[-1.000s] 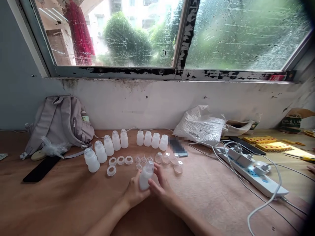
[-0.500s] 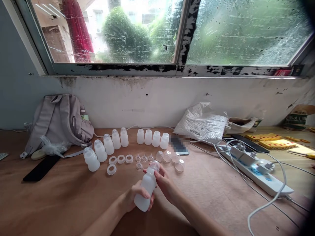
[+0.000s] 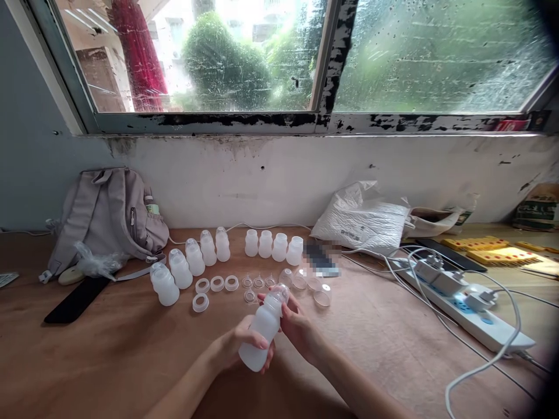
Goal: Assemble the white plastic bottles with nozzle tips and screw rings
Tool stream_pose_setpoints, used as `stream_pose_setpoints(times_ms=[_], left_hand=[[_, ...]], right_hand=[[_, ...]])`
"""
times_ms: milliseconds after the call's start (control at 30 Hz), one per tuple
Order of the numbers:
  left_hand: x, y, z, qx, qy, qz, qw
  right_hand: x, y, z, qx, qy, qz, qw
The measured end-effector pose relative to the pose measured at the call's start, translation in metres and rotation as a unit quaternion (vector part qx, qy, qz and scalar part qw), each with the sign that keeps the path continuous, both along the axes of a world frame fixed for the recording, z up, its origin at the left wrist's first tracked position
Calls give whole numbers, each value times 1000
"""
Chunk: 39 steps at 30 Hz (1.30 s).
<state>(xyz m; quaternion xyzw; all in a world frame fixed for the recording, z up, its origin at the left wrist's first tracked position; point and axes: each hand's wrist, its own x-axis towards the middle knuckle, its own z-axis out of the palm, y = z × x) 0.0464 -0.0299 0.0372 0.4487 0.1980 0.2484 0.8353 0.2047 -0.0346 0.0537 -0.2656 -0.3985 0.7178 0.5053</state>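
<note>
**Two hands, one bottle at a window-side bench**

Both hands grip a tilted white bottle (image 3: 262, 329) above the brown bench (image 3: 109, 349): left hand (image 3: 238, 349) clenched round its base, right hand (image 3: 299, 326) with fingers (image 3: 286, 308) grasping the cap. Behind lie loose rings (image 3: 216, 284), rows of bottles (image 3: 192, 262), a grey backpack (image 3: 109, 215), a power strip (image 3: 467, 311), then stained wall (image 3: 283, 180) and rain-streaked window (image 3: 432, 55).

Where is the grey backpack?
In the head view, the grey backpack leans against the wall at the far left of the table, behind a black phone and left of the row of capped bottles.
</note>
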Motion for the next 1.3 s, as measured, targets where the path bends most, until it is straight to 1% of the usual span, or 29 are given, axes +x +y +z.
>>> stream_pose_setpoints(times_ms=[67,200,300,333,400,533,600,633,667,700,733,767,800,833,900,933,967,1000,1033,1067,1100,1167,1200,1233,1267,1300], left_hand=[[1,-3,3,26,41,29,998],[5,-6,3,78,107,72,988],[8,-6,5,151,148,110,971],[8,-6,6,185,165,131,960],[9,-8,8,253,210,171,929],[8,-12,5,357,318,224,849],[8,-12,3,401,352,251,808],[7,-12,2,418,360,263,791],[7,-10,2,430,364,270,781],[6,-9,3,433,365,270,779],[5,-7,4,428,364,263,784],[3,-5,5,414,359,250,798],[2,-3,6,389,345,230,822],[0,-1,7,352,322,202,855],[-4,1,8,244,246,132,929],[-6,2,8,179,194,95,960],[-9,2,7,114,139,55,982],[-11,2,6,55,86,13,995],[-13,1,5,8,42,-33,999],[-16,0,5,-26,10,-83,996],[-17,-1,5,-46,-4,-132,990],[-19,-4,5,-56,7,-209,976],[-18,-5,5,-52,18,-226,973],[-17,-5,5,-44,28,-230,972],[-16,-6,4,-34,34,-223,974],[-14,-6,2,-26,38,-206,977]], right_hand=[[2,1,-2,7,-9,-4,1000],[5,2,-4,13,-33,-24,999],[6,2,-3,28,-50,-41,998],[6,2,-2,34,-55,-43,997],[7,1,0,43,-67,-44,996],[6,1,3,57,-95,-57,992],[6,2,3,66,-106,-68,990],[6,2,3,70,-110,-71,989],[6,3,3,72,-112,-73,988],[6,3,3,74,-112,-75,988],[6,3,3,74,-109,-77,988],[5,3,2,72,-105,-78,989],[5,3,2,70,-101,-78,989],[5,3,1,67,-96,-78,990],[3,3,0,60,-88,-67,992],[3,4,-1,56,-83,-57,993],[4,5,-1,51,-73,-48,995],[5,7,-1,46,-62,-42,996],[8,10,-1,42,-50,-43,997],[13,14,0,41,-40,-53,997],[19,18,1,45,-37,-73,996],[34,26,5,74,-68,-135,986],[42,30,6,97,-109,-163,976],[50,33,8,122,-163,-188,961],[58,35,9,148,-227,-214,939],[65,37,9,175,-299,-239,907]])
